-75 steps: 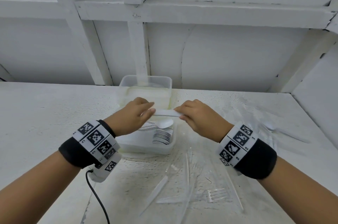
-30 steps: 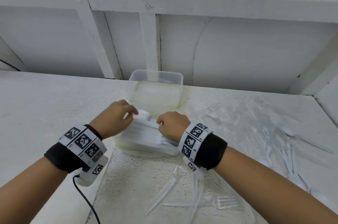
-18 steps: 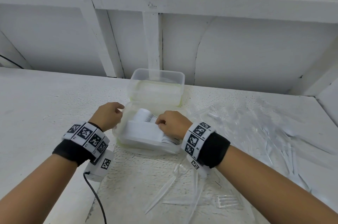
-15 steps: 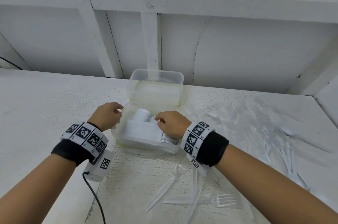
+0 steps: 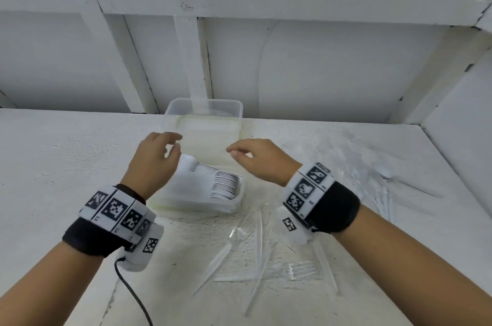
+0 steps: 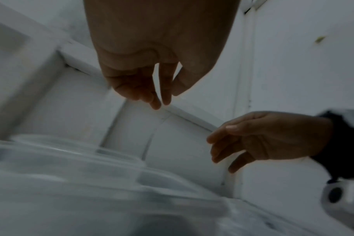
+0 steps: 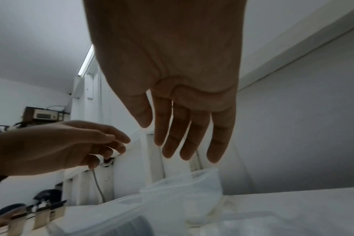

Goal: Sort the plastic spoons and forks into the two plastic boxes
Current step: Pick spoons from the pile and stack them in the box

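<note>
Head view: white table (image 5: 66, 160), largest thing in frame, white panelled wall behind it. Landmark = near plastic box (image 5: 186, 202) at table centre. It holds a packed row of white spoons (image 5: 223, 186), bowls stacked along its right side. Far plastic box (image 5: 205, 115) sits directly behind the near box, touching or nearly so, against the wall; contents look like nothing but a yellowish base, though the clear walls make that hard to confirm.

Left hand (image 5: 151, 163) hovers over the near box's left edge, fingers loosely curled, nothing in them. Right hand (image 5: 259, 159) hovers above the near box's right rear corner, fingers relaxed and slightly apart, also empty. Both wrists carry black bands with marker tags.

Left wrist view, blurred: left hand (image 6: 152, 63) fingers hang down apart, right hand (image 6: 263, 138) opposite, no contact between them. Right wrist view: right hand (image 7: 172, 95) fingers straight and spread above the box rim, left hand (image 7: 51, 146) beside it.

Loose clear cutlery (image 5: 255, 246) lies on the table in front of the near box, including a fork (image 5: 303, 269). More clear pieces (image 5: 383, 192) scatter right of the near box, well apart from it.
</note>
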Tool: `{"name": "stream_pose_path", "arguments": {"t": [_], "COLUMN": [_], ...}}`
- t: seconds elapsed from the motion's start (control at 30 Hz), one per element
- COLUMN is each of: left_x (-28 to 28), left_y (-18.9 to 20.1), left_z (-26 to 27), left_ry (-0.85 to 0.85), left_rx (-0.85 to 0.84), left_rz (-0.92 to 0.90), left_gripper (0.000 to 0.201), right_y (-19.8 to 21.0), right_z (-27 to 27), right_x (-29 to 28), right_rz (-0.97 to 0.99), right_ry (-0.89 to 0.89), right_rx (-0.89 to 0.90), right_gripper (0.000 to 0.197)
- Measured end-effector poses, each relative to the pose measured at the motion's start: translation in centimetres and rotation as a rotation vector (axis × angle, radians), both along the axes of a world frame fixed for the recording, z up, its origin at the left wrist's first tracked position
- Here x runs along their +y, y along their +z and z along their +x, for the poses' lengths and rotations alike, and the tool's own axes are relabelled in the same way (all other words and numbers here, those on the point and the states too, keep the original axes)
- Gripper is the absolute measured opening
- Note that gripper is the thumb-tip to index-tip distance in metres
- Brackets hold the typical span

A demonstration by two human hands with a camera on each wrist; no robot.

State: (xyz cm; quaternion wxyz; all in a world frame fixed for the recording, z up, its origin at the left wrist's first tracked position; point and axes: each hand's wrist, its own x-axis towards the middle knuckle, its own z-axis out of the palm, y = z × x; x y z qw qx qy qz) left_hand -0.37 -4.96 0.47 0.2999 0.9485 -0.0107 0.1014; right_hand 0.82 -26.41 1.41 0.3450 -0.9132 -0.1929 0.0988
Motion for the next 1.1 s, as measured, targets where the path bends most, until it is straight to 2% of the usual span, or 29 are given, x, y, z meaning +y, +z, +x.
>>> {"name": "stream_pose_path", "arguments": {"t": [0.13, 0.27, 0.33, 0.4, 0.5, 0.57, 0.67, 0.8, 0.87, 0.93, 1.03, 1.1], "left_x": [-6.5, -13.0, -16.1, -18.9, -22.6, -24.8, -27.0, -28.1, -28.0, -27.4, -25.8, -24.3], "left_y": [1.0, -0.6, -1.8, -2.8, -3.7, -4.2, -5.0, -5.7, -5.5, -4.9, -3.7, -2.8], "left_z": [-2.1, -3.3, -3.7, -4.2, -5.0, -5.2, -4.9, -4.5, -4.3, -4.1, -3.7, -3.3], "left_ry": [-0.260, -0.601, -0.738, -0.868, -1.030, -1.063, -1.007, -0.954, -0.967, -0.960, -0.868, -0.781], "left_rx": [-0.098, 0.020, 0.082, 0.120, 0.074, 0.039, 0.036, 0.066, 0.053, 0.021, 0.038, 0.133], "left_rz": [-0.100, -0.048, 0.079, 0.323, 0.643, 0.737, 0.834, 0.946, 0.936, 0.830, 0.497, 0.236], "left_gripper": [0.021, 0.022, 0.028, 0.035, 0.040, 0.039, 0.037, 0.021, 0.020, 0.021, 0.024, 0.021], "right_y": [0.1, -1.7, -2.5, -2.9, -3.7, -4.3, -4.8, -5.4, -5.6, -5.9, -6.5, -6.8], "right_z": [-2.8, -6.1, -7.8, -9.3, -11.0, -11.8, -12.6, -13.0, -13.1, -13.3, -13.7, -13.6], "right_x": [-6.7, -13.9, -17.0, -19.3, -21.7, -22.5, -22.9, -23.5, -23.9, -24.2, -24.3, -24.3], "right_rz": [-0.014, -0.086, -0.113, -0.144, -0.191, -0.194, -0.198, -0.271, -0.434, -0.617, -0.779, -0.736], "right_ry": [-0.109, -0.254, -0.329, -0.408, -0.490, -0.517, -0.522, -0.492, -0.409, -0.306, -0.213, -0.186], "right_rx": [-0.013, 0.070, 0.101, 0.120, 0.132, 0.138, 0.144, 0.148, 0.187, 0.199, 0.100, 0.033], "right_gripper": [0.029, 0.026, 0.025, 0.024, 0.023, 0.024, 0.025, 0.031, 0.039, 0.045, 0.041, 0.031]}}
